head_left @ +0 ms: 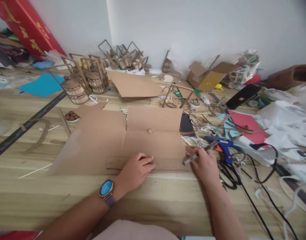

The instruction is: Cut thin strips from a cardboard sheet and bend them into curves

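Pale clothing [135, 230] sits nearest us at the bottom centre of the frame, with the tabletop [153, 200] beyond it. Brown cardboard [103, 136] lies flat across the middle, creased, and a flat strip [115, 162] rests along its near edge, just below centre. Our left hand [136, 168] lies over the strip with bent fingers; we cannot tell whether they pinch anything or simply press. Our right hand [205, 163], right of centre, grasps a pen [192, 158], its lower end close to the strip's right end. To work well here, we judge it best to spread the left fingers for even pressure, hold the strip straight, and keep the pen's tilt steady. The blue glue gun [225, 148] beside our right hand could crowd the wrist.
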`<action>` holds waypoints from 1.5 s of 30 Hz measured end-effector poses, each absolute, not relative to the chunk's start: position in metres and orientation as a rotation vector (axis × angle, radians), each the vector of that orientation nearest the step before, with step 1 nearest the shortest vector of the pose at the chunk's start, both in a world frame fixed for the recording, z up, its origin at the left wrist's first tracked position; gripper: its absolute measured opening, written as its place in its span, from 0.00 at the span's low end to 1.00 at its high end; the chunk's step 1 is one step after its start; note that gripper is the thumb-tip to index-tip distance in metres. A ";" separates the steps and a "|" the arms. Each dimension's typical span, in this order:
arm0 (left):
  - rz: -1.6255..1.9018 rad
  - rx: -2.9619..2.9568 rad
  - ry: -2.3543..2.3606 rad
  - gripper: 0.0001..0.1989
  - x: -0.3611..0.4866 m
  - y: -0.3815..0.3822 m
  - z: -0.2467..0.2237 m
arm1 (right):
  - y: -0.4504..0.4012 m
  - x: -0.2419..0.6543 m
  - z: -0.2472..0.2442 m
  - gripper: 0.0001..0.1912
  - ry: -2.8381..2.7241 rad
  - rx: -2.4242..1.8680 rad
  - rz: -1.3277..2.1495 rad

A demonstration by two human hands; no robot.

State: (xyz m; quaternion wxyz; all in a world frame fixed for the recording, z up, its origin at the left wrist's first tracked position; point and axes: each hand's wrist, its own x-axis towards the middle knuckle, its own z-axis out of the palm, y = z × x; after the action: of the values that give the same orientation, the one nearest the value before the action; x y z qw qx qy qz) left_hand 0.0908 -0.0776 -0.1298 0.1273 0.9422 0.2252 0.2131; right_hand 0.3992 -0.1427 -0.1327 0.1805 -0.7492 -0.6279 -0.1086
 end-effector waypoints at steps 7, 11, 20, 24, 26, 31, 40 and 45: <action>0.583 2.744 0.671 0.13 0.091 -0.076 -0.130 | -0.137 0.397 -0.134 0.09 -1.642 -2.300 -0.401; 0.558 2.772 0.682 0.13 0.091 -0.077 -0.129 | -0.136 0.397 -0.135 0.08 -1.542 -2.369 -0.460; 0.577 2.799 0.687 0.14 0.093 -0.078 -0.135 | -0.144 0.397 -0.124 0.05 -1.469 -2.287 -0.446; 0.547 2.816 0.671 0.15 0.095 -0.078 -0.136 | -0.157 0.393 -0.111 0.13 -1.492 -2.008 -0.028; 0.531 2.831 0.667 0.16 0.097 -0.079 -0.136 | -0.163 0.390 -0.111 0.15 -1.599 -1.880 0.207; 0.504 2.897 0.674 0.17 0.103 -0.080 -0.135 | -0.171 0.388 -0.128 0.11 -1.684 -1.784 0.387; 0.540 2.914 0.645 0.19 0.097 -0.078 -0.141 | -0.172 0.387 -0.140 0.09 -1.639 -1.772 0.333; 0.586 2.879 0.608 0.17 0.097 -0.076 -0.142 | -0.172 0.388 -0.139 0.09 -1.636 -1.781 0.349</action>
State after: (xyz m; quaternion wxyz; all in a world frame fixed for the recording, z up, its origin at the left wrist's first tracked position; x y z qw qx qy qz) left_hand 0.0966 -0.0758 -0.1419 0.0708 0.9572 0.2021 0.1949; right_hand 0.3877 -0.1719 -0.1389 0.3422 -0.6848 -0.6292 0.1341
